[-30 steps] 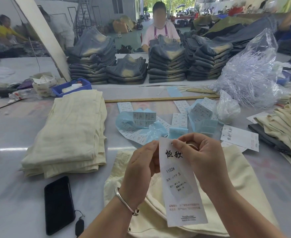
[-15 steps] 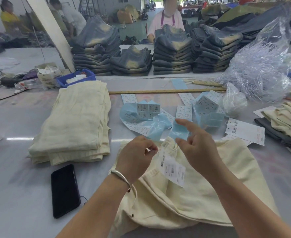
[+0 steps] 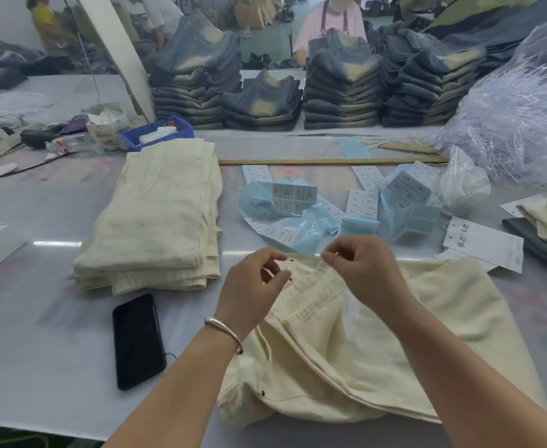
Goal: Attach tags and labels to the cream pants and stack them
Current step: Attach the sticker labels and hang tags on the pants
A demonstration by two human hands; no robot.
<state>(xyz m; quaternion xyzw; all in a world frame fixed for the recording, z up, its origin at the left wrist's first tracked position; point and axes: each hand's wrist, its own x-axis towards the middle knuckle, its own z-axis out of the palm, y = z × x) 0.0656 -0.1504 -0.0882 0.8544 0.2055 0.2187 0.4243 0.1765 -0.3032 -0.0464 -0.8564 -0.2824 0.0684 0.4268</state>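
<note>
A: Both hands are up at the waistband of the cream pants [image 3: 379, 344], which lie spread on the table [image 3: 39, 318] right in front of the person. Waist at the far end, the cloth running back toward the near edge.

B: So the long axis runs far to near?

A: Roughly, a touch slanted — the waistband sits just this side of the blue label sheets [image 3: 285, 208]. The left hand [image 3: 252, 282] has its fingers curled at the waistband's left end, by the dark rivets; whether it pinches cloth or something fine, I can't tell. The right hand [image 3: 359, 266] has thumb and forefinger pinched together just over the band, with what looks like a pale, blurred hang tag [image 3: 351, 305] trailing below it.

B: Which hand is nearer the spot that matters?

A: Both are on it, only a narrow gap between them. The right looks to be doing the fine work, the left steadying — that's my read.

B: And the stack?

A: The folded pile of cream pants [image 3: 155, 221] lies to the left and a little farther away, well apart from the hands, with a black phone [image 3: 138, 341] between the pile and the near edge. Once this pair is tagged, it should have to travel left and away; the left arm is the nearer one. More hang tags [image 3: 482, 244] wait on the right.
</note>
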